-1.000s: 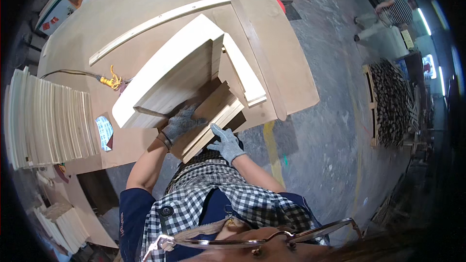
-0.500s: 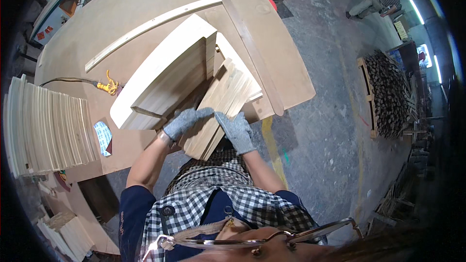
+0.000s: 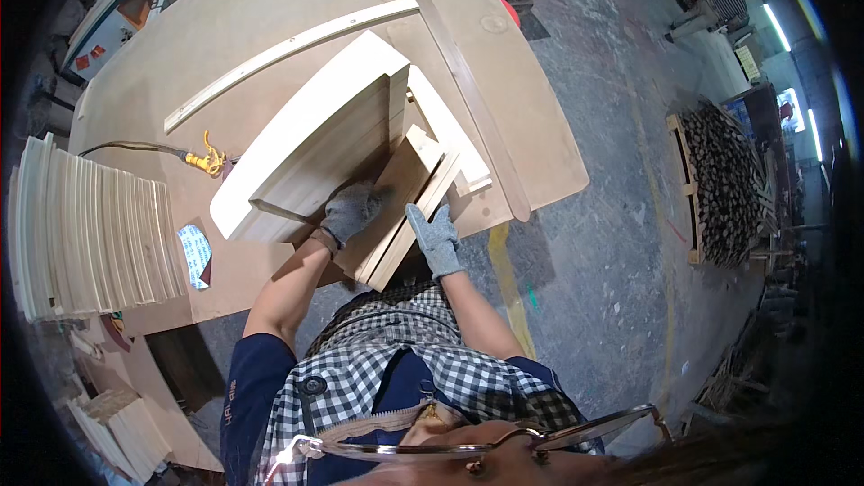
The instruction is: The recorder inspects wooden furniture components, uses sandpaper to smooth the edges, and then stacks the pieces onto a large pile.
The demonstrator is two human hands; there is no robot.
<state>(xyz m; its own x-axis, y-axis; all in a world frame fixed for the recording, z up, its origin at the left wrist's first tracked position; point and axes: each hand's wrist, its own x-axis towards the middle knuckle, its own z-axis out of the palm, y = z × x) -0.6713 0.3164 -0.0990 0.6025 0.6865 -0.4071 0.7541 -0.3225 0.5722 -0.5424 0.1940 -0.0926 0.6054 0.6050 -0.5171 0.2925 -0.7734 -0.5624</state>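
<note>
Both of my hands wear grey work gloves. Between them is a short set of light wooden boards (image 3: pixel 400 207), tilted so that its long edges face up and right. My left hand (image 3: pixel 351 210) is closed against the left face of the boards, its fingertips partly lost in shadow. On the right edge, my right hand (image 3: pixel 436 239) grips with its thumb up along the boards; its other fingers are partly hidden. Just beyond stands a large pale wooden piece (image 3: pixel 310 139) with a curved top and recessed inner face. A pale frame part (image 3: pixel 450 130) adjoins it on the right.
The brown worktable (image 3: pixel 540 148) bears a long brown strip (image 3: pixel 468 94) and a pale batten (image 3: pixel 288 58). At left are a yellow air-hose fitting (image 3: pixel 209 160), a printed blue-and-white sheet (image 3: pixel 193 252) and stacked curved boards (image 3: pixel 94 234). A person (image 3: pixel 715 7) stands far right, near a loaded pallet (image 3: pixel 720 184).
My left hand has slid from the top of the boards down to their left face. The boards have turned, showing their edges more. My right hand has shifted slightly along the right edge.
</note>
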